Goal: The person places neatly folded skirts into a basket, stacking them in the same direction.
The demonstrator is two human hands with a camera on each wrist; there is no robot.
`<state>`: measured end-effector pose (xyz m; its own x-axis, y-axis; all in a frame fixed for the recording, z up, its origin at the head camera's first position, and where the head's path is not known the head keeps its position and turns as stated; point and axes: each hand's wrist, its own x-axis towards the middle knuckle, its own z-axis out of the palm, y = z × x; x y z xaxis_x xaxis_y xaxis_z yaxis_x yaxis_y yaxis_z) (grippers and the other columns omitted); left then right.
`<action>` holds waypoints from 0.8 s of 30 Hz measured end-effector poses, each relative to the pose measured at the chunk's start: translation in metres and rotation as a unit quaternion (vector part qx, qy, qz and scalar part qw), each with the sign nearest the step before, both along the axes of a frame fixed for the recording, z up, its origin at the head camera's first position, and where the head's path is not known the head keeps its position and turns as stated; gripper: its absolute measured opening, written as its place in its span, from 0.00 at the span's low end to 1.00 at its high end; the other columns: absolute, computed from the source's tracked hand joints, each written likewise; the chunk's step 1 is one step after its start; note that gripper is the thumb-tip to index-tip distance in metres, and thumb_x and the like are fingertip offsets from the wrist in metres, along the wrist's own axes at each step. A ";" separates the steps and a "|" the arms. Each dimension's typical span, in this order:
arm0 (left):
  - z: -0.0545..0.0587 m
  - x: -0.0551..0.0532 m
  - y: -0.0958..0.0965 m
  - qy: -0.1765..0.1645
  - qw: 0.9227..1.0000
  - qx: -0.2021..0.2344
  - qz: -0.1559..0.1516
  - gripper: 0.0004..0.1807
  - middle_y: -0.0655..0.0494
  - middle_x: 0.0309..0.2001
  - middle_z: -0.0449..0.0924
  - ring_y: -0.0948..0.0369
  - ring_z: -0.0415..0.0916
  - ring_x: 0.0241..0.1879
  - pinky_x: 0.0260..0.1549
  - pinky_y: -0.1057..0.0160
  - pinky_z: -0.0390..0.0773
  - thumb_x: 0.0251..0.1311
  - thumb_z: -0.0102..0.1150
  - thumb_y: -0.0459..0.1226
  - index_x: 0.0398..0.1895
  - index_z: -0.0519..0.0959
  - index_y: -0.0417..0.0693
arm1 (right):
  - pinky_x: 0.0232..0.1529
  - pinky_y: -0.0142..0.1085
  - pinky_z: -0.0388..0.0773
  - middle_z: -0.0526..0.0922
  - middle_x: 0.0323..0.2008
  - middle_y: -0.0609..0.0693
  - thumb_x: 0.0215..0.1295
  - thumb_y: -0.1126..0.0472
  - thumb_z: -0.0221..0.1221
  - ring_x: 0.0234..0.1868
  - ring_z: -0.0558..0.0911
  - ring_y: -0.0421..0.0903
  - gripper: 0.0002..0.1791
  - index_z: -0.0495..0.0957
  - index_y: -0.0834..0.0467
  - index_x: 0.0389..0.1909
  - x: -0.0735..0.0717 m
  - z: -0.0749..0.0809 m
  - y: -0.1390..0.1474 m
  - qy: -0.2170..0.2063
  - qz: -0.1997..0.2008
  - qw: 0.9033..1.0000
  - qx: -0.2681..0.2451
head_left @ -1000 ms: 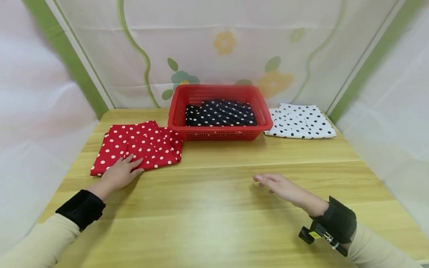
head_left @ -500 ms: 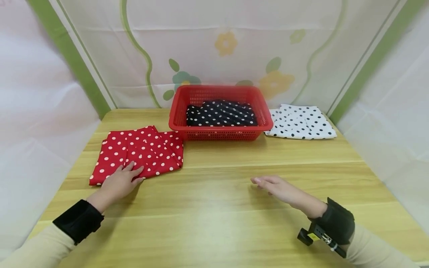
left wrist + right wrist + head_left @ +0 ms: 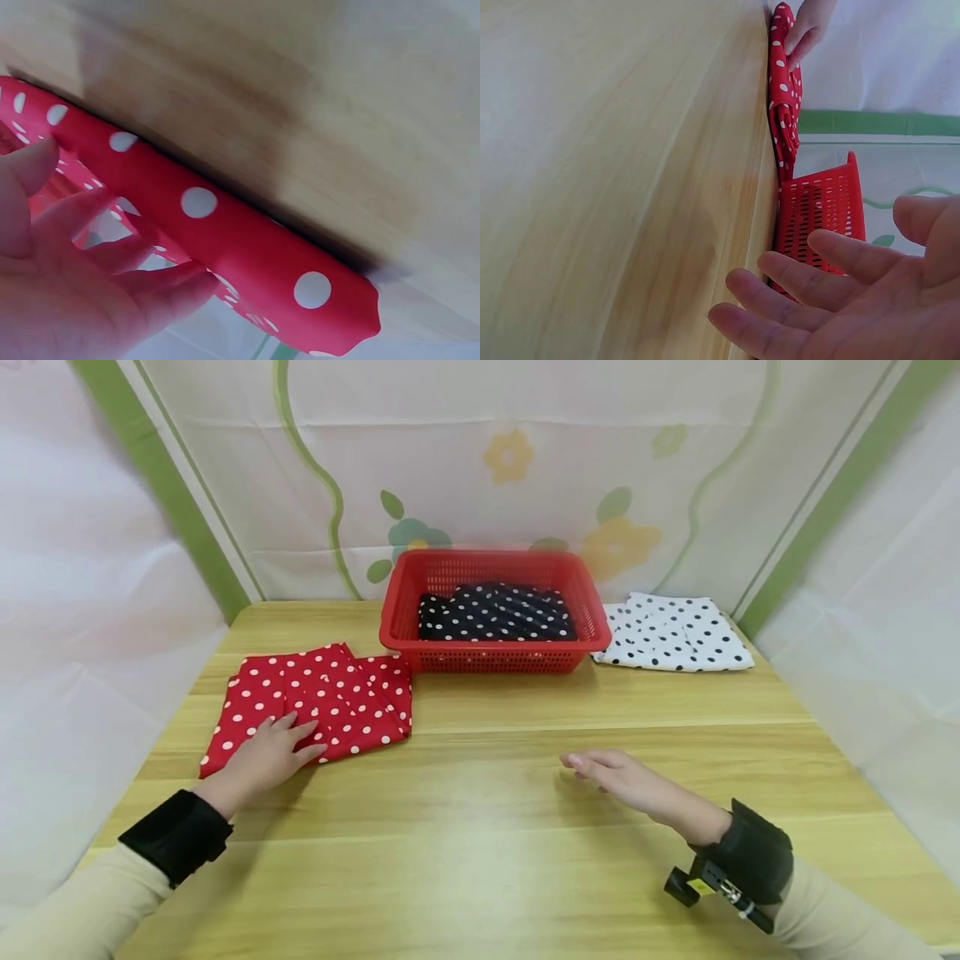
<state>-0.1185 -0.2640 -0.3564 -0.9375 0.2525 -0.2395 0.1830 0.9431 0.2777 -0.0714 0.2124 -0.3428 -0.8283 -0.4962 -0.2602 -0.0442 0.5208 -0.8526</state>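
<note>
At the table's left lies a folded red cloth (image 3: 348, 702) with white dots. My left hand (image 3: 262, 756) is over its front edge, fingers spread and loosely straight. In the left wrist view the fingers (image 3: 112, 251) overlap the thick folded edge of the red cloth (image 3: 247, 232), and nothing is gripped. My right hand (image 3: 622, 781) hovers palm inward over the right half of the table, fingers extended and holding nothing. The right wrist view shows its spread fingers (image 3: 787, 292) in front of the red basket (image 3: 821, 210).
A red perforated plastic basket (image 3: 495, 658) stands at the back middle with a black white-dotted cloth (image 3: 495, 614) inside. Right of it lies a folded white cloth (image 3: 678, 635) with black dots. A printed fabric backdrop (image 3: 495, 410) rises behind the wooden table (image 3: 465, 843).
The red cloth has slid a little towards me, mostly in the first half second. Since then my left hand has shifted slightly forward over it. My right hand has barely moved.
</note>
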 end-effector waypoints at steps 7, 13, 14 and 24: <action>-0.005 -0.015 -0.005 -0.034 0.999 0.001 0.024 0.44 0.18 0.66 0.48 0.21 0.43 0.63 0.55 0.27 0.59 0.62 0.59 0.52 0.70 0.57 0.28 | 0.53 0.54 0.74 0.71 0.62 0.68 0.79 0.55 0.41 0.58 0.73 0.64 0.27 0.66 0.73 0.64 0.002 0.000 0.003 0.003 0.000 1.000 -0.001; -0.009 -0.012 -0.005 -0.028 1.000 -0.013 0.002 0.42 0.18 0.65 0.50 0.24 0.46 0.64 0.59 0.29 0.54 0.63 0.58 0.50 0.69 0.58 0.28 | 0.53 0.55 0.74 0.71 0.62 0.68 0.79 0.55 0.41 0.59 0.73 0.64 0.27 0.66 0.73 0.64 0.001 -0.002 0.004 0.001 -0.002 1.000 0.000; -0.009 -0.010 -0.004 -0.025 1.000 -0.013 0.000 0.42 0.18 0.65 0.51 0.25 0.46 0.64 0.59 0.29 0.54 0.63 0.58 0.50 0.69 0.59 0.28 | 0.53 0.55 0.74 0.71 0.62 0.69 0.79 0.55 0.41 0.59 0.73 0.65 0.26 0.66 0.73 0.64 0.001 -0.002 0.005 0.001 -0.001 1.000 -0.001; -0.010 0.012 0.001 -0.005 1.000 -0.020 0.000 0.42 0.19 0.64 0.55 0.28 0.50 0.64 0.58 0.30 0.58 0.59 0.62 0.50 0.68 0.63 0.29 | 0.52 0.53 0.75 0.71 0.62 0.69 0.79 0.56 0.41 0.59 0.73 0.64 0.26 0.66 0.73 0.64 0.000 -0.004 0.004 0.001 0.003 1.000 -0.001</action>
